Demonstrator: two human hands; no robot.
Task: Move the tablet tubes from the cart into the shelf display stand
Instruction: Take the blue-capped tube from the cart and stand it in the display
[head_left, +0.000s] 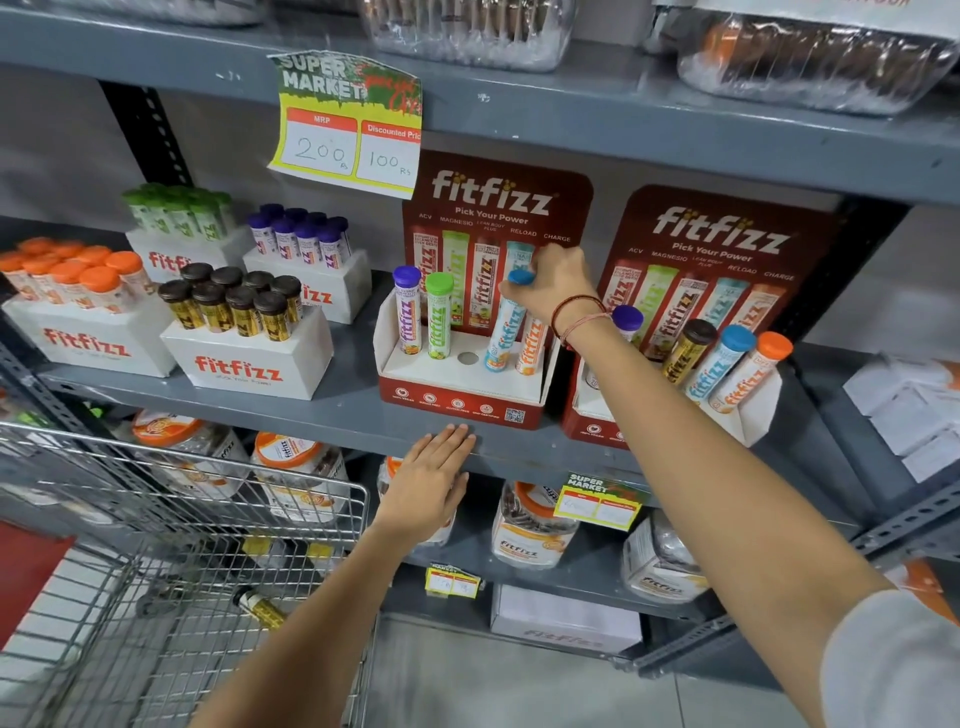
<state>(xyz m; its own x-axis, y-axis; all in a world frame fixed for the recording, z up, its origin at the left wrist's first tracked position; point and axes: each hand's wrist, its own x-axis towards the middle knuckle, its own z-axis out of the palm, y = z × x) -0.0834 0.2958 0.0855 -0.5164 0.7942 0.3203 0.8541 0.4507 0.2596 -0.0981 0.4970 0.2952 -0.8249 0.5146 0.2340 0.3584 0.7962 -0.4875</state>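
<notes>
A red and white fitfizz display stand (460, 400) sits on the grey middle shelf. In its holes stand a purple-capped tube (407, 312), a green-capped tube (439, 317), a blue-capped tube (503, 332) and an orange tube (531, 345). One hole (467, 357) in the middle holds nothing. My right hand (553, 283) grips the blue cap of the blue-capped tube, which leans in its hole. My left hand (431, 480) lies flat with fingers apart against the shelf's front edge below the stand. A dark yellow-labelled tube (258, 605) lies on the floor of the wire cart (208, 499).
A second fitfizz stand (748, 415) with several tubes sits to the right. White boxes full of tubes (244, 332) fill the shelf's left side. Jars (530, 525) line the lower shelf. A price card (348, 124) hangs from the upper shelf's edge.
</notes>
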